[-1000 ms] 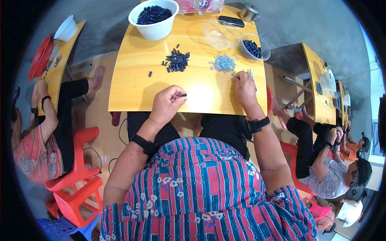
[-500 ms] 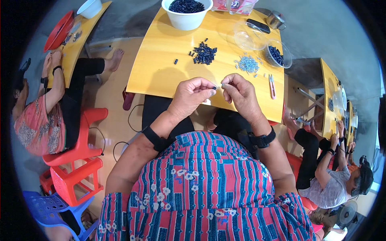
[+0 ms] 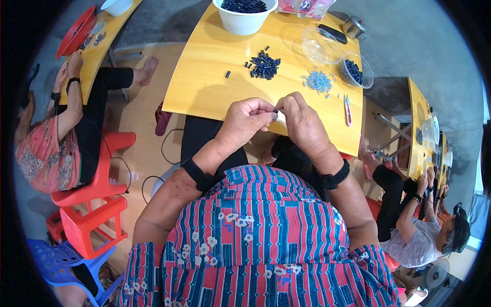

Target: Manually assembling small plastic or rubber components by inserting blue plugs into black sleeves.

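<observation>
My left hand [image 3: 247,121] pinches a small black tube-like piece [image 3: 276,111] between thumb and index finger, just past the near edge of the table. Right against it, the fingers of my right hand [image 3: 306,122] are pressed together; whatever they hold is hidden behind them. Beyond the hands lies a loose pile of short black pieces [image 3: 265,66], with one stray black piece [image 3: 227,74] to its left. Further right is a heap of tiny pale-blue, clear-looking pieces [image 3: 318,81]. Small pink-handled snips [image 3: 348,111] lie near the table's right edge.
A white tub [image 3: 243,23] of black pieces stands at the back of the yellow table [image 3: 197,66]. Clear plastic bowls [image 3: 321,47], a dark phone [image 3: 332,34] and a metal mug [image 3: 354,26] sit back right. Other people work at tables on both sides; red stools [image 3: 94,225] stand left.
My right hand has turned over and closed in on the black piece, where a small pale piece showed at its fingertips before. My left hand keeps its pinch.
</observation>
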A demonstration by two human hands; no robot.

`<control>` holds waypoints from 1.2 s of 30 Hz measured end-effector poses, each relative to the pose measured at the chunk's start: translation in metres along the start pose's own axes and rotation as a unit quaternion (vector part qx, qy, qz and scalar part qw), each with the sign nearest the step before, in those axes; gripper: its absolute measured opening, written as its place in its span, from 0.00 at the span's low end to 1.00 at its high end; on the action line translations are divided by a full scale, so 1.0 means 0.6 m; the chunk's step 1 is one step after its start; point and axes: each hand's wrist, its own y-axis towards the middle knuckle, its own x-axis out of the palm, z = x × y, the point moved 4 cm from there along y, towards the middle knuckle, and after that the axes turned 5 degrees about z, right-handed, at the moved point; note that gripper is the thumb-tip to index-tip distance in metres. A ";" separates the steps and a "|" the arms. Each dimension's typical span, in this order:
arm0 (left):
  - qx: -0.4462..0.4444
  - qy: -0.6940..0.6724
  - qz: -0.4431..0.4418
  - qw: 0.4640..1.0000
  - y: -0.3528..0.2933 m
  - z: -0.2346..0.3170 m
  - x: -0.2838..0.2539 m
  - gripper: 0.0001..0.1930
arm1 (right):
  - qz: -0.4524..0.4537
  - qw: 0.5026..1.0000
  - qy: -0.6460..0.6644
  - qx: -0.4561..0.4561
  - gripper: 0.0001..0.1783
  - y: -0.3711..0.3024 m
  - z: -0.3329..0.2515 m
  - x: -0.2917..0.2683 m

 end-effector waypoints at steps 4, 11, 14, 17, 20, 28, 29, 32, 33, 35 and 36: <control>-0.044 -0.011 0.021 0.999 -0.001 -0.008 0.000 0.08 | -0.084 0.987 -0.130 -0.034 0.08 -0.001 -0.013 0.004; -0.104 -0.021 0.020 0.994 0.002 -0.030 -0.008 0.07 | -0.136 0.965 -0.190 -0.120 0.10 0.004 -0.024 0.015; -0.102 -0.062 0.012 0.993 0.005 -0.028 -0.011 0.08 | -0.062 0.997 0.012 -0.035 0.08 0.012 0.004 0.011; -0.076 -0.086 0.031 0.993 0.007 -0.020 -0.019 0.08 | 0.005 0.928 0.293 0.228 0.08 -0.005 0.024 0.032; -0.090 -0.070 0.019 0.993 0.008 -0.024 -0.024 0.08 | 0.030 0.908 0.325 0.262 0.07 -0.017 0.026 0.047; -0.064 -0.094 0.045 0.992 0.008 -0.022 -0.022 0.07 | 0.050 0.877 0.365 0.309 0.07 -0.014 0.026 0.049; -0.064 -0.095 0.045 0.992 0.009 -0.022 -0.021 0.07 | 0.050 0.869 0.378 0.314 0.07 -0.014 0.027 0.049; -0.055 -0.107 0.042 0.992 0.009 -0.022 -0.022 0.07 | 0.048 0.871 0.378 0.309 0.08 -0.014 0.028 0.051; -0.060 -0.092 0.033 0.993 0.009 -0.026 -0.024 0.07 | 0.046 0.881 0.365 0.297 0.08 -0.013 0.028 0.052; -0.062 -0.076 0.022 0.995 0.013 -0.026 -0.024 0.08 | 0.055 0.925 0.290 0.238 0.09 -0.012 0.024 0.050; -0.070 -0.079 0.029 0.994 0.010 -0.029 -0.023 0.07 | 0.062 0.959 0.212 0.177 0.10 -0.010 0.020 0.048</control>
